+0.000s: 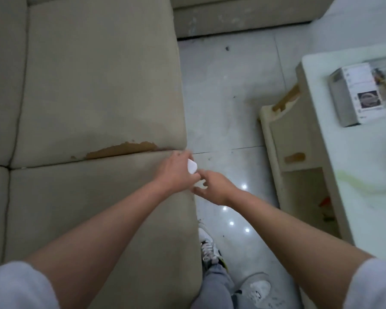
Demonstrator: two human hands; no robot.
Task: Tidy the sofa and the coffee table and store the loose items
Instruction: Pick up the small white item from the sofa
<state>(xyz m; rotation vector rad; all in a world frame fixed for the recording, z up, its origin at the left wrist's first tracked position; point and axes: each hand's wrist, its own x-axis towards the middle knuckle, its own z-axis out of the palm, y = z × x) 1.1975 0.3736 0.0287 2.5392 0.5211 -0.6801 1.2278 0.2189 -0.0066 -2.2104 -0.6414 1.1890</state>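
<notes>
My left hand (176, 172) is at the front edge of the beige sofa (87, 97), fingers closed around a small white rounded object (192, 166). My right hand (212, 186) hovers just to its right over the floor, fingers spread and curled, almost touching the left hand and the white object. The sofa seat has a worn brown tear (123, 149) along the seam between two cushions. The white coffee table (355, 163) stands at the right, with a grey and white box (355, 94) on its far part.
A glossy tiled floor (227, 97) runs between the sofa and the table. The table's side has an open compartment (308, 197) and chipped trim. My shoes and grey trousers (216, 275) are at the bottom. Another sofa section (243, 14) lies across the back.
</notes>
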